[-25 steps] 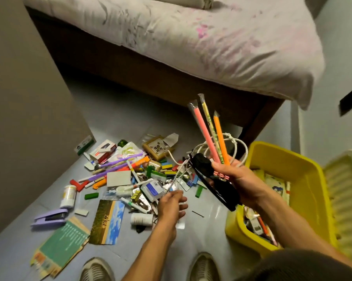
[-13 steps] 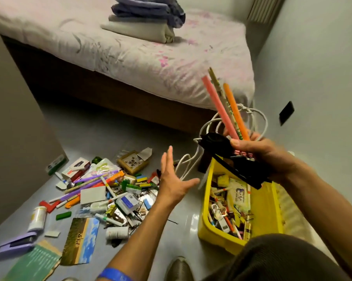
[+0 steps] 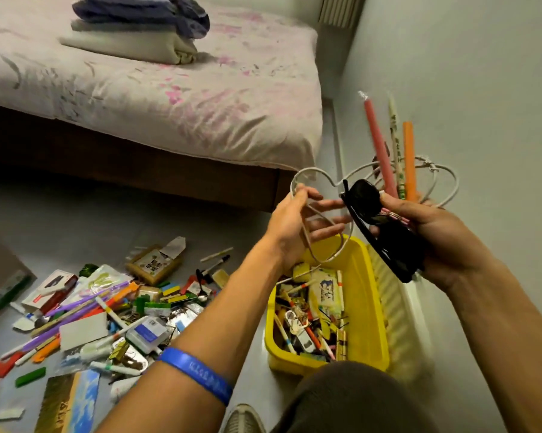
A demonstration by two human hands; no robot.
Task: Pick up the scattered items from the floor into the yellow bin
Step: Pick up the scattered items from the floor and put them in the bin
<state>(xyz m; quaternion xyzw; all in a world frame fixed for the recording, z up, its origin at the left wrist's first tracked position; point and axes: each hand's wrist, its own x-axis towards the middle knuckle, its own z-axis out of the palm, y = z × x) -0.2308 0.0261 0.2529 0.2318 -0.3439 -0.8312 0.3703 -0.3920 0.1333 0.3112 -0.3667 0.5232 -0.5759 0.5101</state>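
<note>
Above the yellow bin (image 3: pixel 369 307), a person sorting a cluttered bedroom floor holds a mixed handful ready to drop. The right hand (image 3: pixel 435 235) grips a black pair of sunglasses (image 3: pixel 385 232), with three long sticks (image 3: pixel 397 157) (pink, pale green and orange, possibly wrapped straws or pens) standing up from the same fist. A white cable (image 3: pixel 332 245) loops out behind that hand and trails down toward the bin; the left hand (image 3: pixel 291 226), just beside the right and also over the bin, has its thumb and fingers loosely curled around a loop of it, apparently gathering the slack.

The bin already holds a good layer of small things: pens, cards, clips and a pale packet among them, though it is far from full. The job looks perhaps a third done, judged by what remains. To the left of the bin, a dense heap (image 3: pixel 113 314) still covers the floor: purple and orange sticks, markers, a white card, small boxes, green blocks, a red-and-white carton and a landscape-printed booklet (image 3: pixel 70 401) nearest the camera. A few pens lie apart from the heap, between it and the bed (image 3: pixel 170 98) beyond the bin.

The handful in the air counts as collected only once it is released into the bin; the cable, being springy, may need tucking to stay inside.
</note>
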